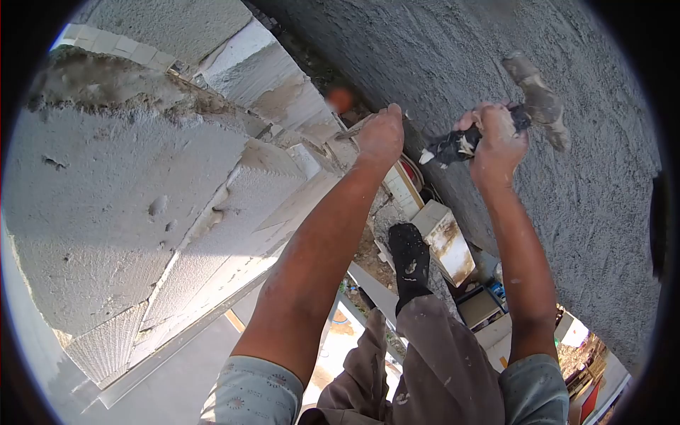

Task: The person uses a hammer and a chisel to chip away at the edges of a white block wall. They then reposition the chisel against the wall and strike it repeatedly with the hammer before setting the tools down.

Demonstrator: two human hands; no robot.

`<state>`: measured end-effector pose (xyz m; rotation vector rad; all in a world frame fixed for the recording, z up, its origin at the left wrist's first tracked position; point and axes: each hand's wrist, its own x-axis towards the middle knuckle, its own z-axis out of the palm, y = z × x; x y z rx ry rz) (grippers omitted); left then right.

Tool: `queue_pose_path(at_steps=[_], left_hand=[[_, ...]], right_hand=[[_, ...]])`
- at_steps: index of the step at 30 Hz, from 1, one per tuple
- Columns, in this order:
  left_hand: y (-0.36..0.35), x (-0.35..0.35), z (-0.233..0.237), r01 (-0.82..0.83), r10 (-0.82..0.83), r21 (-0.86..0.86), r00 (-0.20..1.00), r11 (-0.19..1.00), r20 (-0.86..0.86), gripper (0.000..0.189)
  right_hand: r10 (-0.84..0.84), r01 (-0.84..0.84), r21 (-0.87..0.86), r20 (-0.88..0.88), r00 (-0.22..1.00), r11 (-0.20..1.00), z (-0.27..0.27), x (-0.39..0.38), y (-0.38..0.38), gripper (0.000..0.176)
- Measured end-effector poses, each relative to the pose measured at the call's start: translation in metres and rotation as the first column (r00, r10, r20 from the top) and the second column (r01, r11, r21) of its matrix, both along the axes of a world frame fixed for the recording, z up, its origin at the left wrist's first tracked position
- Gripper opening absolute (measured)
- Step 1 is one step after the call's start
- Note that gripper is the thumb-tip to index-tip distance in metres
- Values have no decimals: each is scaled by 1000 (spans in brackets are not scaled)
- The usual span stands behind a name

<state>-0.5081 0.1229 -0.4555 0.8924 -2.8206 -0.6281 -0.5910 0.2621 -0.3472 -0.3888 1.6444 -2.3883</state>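
Note:
My right hand (pixel 498 142) is wrapped round the dark, mortar-spattered handle of a hammer (pixel 544 106). The hammer's crusted grey head points up and to the right, in front of a rough grey wall (pixel 439 64). My left hand (pixel 382 134) is closed at the edge of the pale block wall (pixel 283 92); a thin, flat piece shows at its fingers, but what it grips is too hidden to name. Both forearms reach up from the bottom of the view.
My foot in a dark shoe (pixel 409 255) stands on a narrow ledge. Beside it lies a white block (pixel 446 237), with a box (pixel 482 308) further down. Large pale blocks (pixel 127 205) fill the left side. An orange object (pixel 340 99) sits in the gap between the walls.

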Motion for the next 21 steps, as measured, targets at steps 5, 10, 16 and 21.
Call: queue_pose_path(at_steps=[5, 10, 16, 21], left_hand=[[0, -7, 1, 32, -30, -53, 999, 998, 39, 10], [-3, -8, 0, 33, -31, -34, 998, 999, 49, 10], [-3, -6, 1, 18, -17, -14, 999, 1000, 37, 11], [15, 25, 0, 28, -29, -26, 999, 999, -34, 17]], right_hand=[[295, -457, 695, 350, 889, 555, -11, -2, 30, 21], [137, -142, 211, 40, 990, 967, 42, -41, 24, 12], [319, -349, 602, 160, 934, 718, -42, -16, 10, 15], [302, -411, 723, 285, 910, 555, -40, -11, 42, 14]])
